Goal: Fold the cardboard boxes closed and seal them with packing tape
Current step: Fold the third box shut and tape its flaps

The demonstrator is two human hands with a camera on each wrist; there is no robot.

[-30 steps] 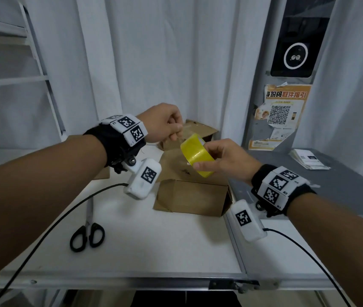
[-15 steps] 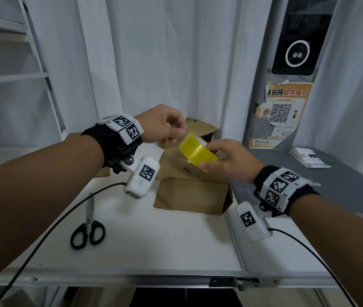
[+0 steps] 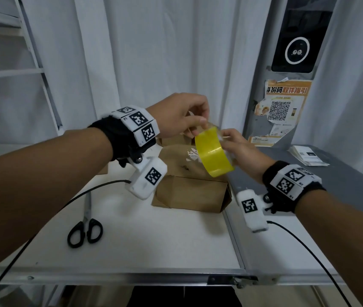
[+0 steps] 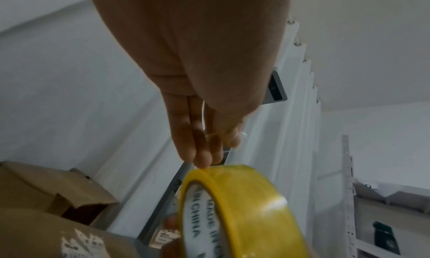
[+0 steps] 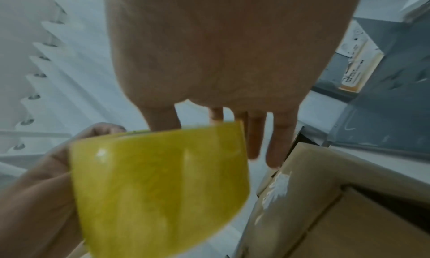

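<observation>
My right hand point(image 3: 231, 147) grips a yellow packing tape roll point(image 3: 213, 152) in the air above a closed brown cardboard box point(image 3: 189, 189) on the white table point(image 3: 165, 244). My left hand point(image 3: 201, 124) pinches the loose tape end at the roll's upper edge. In the left wrist view, the left hand point(image 4: 216, 148) holds a thin clear strip just above the roll point(image 4: 246, 212). In the right wrist view, the roll point(image 5: 160, 184) hides most of the right hand's fingers point(image 5: 256, 142). A torn white label point(image 3: 192, 155) marks the box top.
A second cardboard box point(image 3: 176, 141) with an open flap stands behind the first. Black scissors point(image 3: 85, 229) lie on the table at the front left. A grey surface point(image 3: 342, 180) with stacked leaflets point(image 3: 306, 155) adjoins on the right. Cables trail from both wrists.
Both hands and the roll have shifted slightly right and toward each other. The roll has tilted, and my left fingertips have stayed at its upper edge.
</observation>
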